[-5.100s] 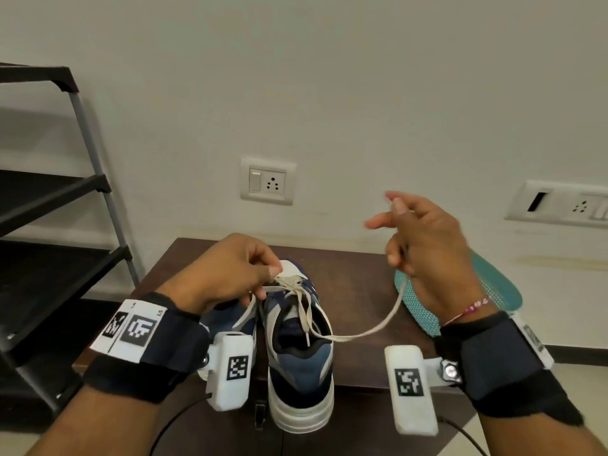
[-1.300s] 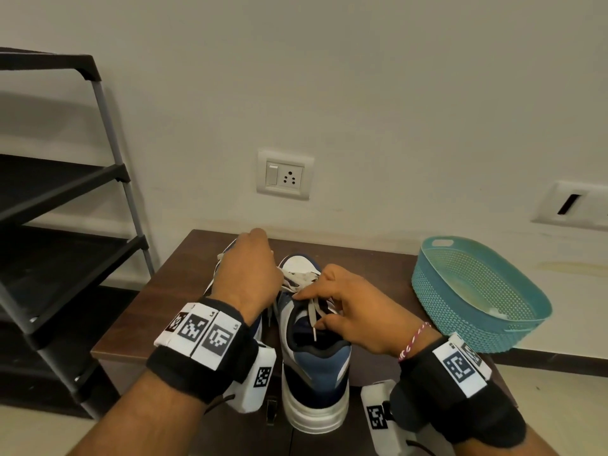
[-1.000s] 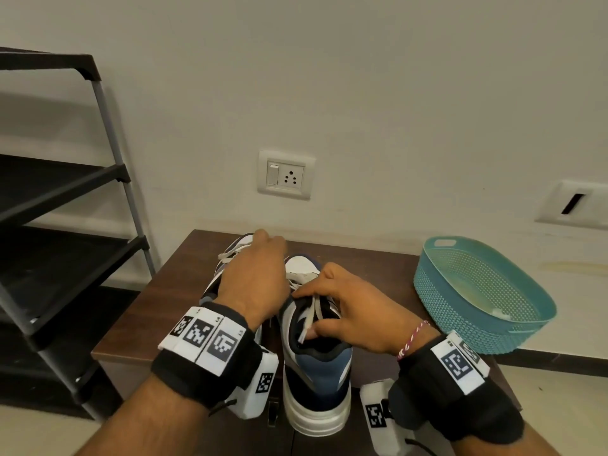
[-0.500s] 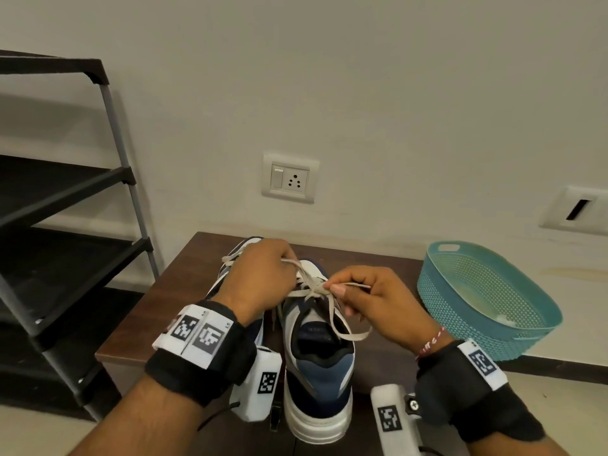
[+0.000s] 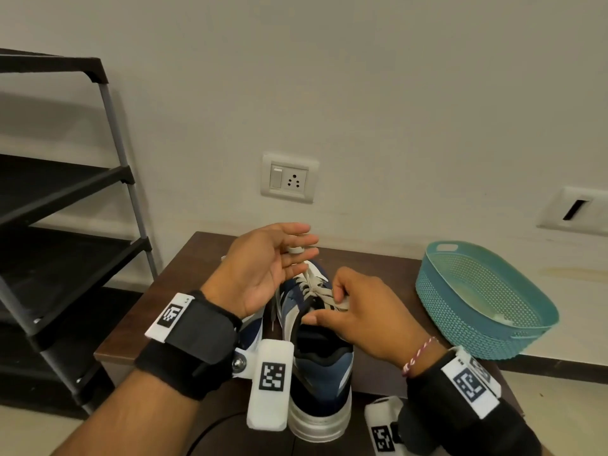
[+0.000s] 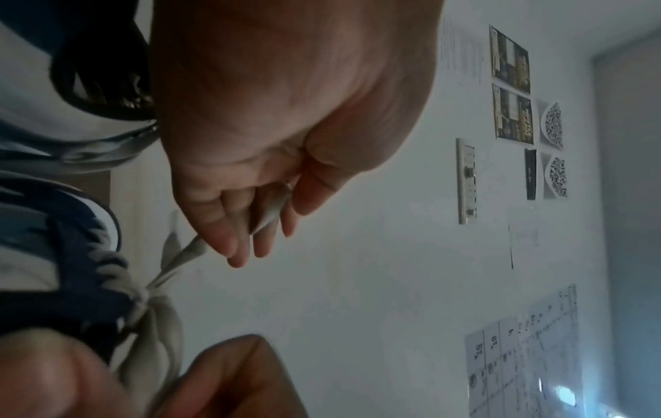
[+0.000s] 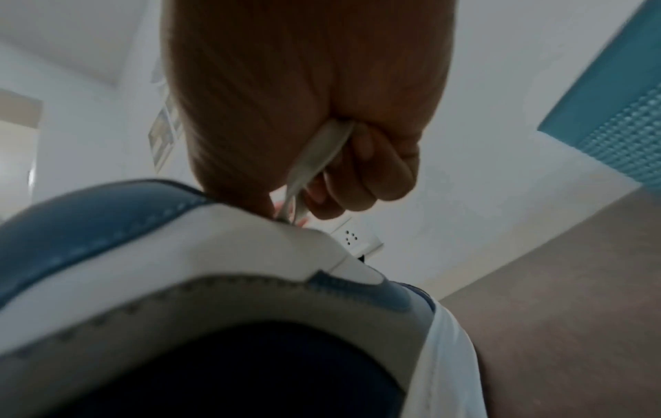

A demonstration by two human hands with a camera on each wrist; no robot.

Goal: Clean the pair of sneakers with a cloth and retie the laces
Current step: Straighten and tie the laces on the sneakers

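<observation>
both hands [image 5: 263, 274] [image 5: 358, 314] on lace [image 5: 312, 287]

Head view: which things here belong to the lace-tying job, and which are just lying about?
In the job:
- near sneaker, on the table
- its lace, pinched by the left hand and gripped by the right hand
- second sneaker, mostly hidden behind the left wrist

Lying about:
- teal basket
- black shelf rack
- wall socket
</observation>
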